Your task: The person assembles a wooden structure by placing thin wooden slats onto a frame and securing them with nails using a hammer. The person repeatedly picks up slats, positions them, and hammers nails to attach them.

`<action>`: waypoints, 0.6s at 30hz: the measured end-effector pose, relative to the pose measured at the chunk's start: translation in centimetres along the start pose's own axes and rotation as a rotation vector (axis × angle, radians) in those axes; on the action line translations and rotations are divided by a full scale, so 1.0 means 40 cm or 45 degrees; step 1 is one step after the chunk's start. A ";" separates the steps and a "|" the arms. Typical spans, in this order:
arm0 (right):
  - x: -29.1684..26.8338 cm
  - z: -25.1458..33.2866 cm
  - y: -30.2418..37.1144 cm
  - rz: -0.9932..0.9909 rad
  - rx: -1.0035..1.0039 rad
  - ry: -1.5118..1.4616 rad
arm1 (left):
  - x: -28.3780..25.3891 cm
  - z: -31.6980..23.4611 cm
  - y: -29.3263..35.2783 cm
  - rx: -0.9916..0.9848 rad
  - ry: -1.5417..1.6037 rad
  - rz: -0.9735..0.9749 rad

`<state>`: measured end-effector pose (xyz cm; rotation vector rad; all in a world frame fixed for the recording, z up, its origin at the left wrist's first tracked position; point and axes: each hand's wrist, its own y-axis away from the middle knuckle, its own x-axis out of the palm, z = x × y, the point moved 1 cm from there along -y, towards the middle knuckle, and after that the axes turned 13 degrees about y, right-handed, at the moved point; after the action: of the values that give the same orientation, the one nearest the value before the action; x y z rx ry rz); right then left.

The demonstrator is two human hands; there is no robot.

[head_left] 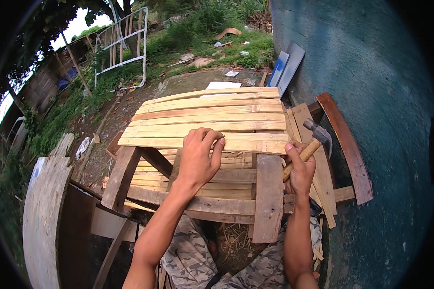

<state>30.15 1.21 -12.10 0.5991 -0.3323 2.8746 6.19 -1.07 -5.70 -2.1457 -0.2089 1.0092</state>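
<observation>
A wooden frame carries a row of pale bamboo slats (207,115), laid side by side across its top. My left hand (201,153) rests over the nearest slat (154,142), fingers curled, with thumb and forefinger pressed together; whatever lies between them is too small to name. My right hand (301,166) is closed round the wooden handle of a claw hammer (309,148), its head pointing up and away. The right thumb lies by the right end of the nearest slat. Below the slats stand the frame's dark, weathered legs (269,197) and crosspiece (217,206).
A teal wall (371,111) rises close on the right, with a reddish-brown curved board (346,149) beside it. Grey panels (291,67) lean farther back. On the left stands a weathered board (46,216). A white metal frame (123,45) stands in the grass behind.
</observation>
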 end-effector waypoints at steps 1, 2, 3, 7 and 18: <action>0.000 -0.002 -0.001 0.001 -0.011 -0.026 | 0.000 0.000 0.000 0.000 0.001 0.000; 0.000 -0.004 -0.001 0.013 -0.035 -0.001 | 0.000 0.000 -0.001 0.000 0.003 0.001; 0.000 -0.007 -0.001 0.020 -0.056 -0.005 | 0.001 0.000 -0.001 0.005 0.006 -0.014; -0.012 -0.014 0.004 0.006 -0.051 -0.021 | 0.003 -0.003 0.005 -0.003 0.007 -0.030; -0.031 -0.045 0.005 0.095 -0.175 -0.048 | 0.002 -0.015 0.014 0.054 -0.017 -0.076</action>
<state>30.53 1.31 -14.26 0.6285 -0.5645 2.8829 6.59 -1.75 -5.89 -2.0831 -0.2545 0.9850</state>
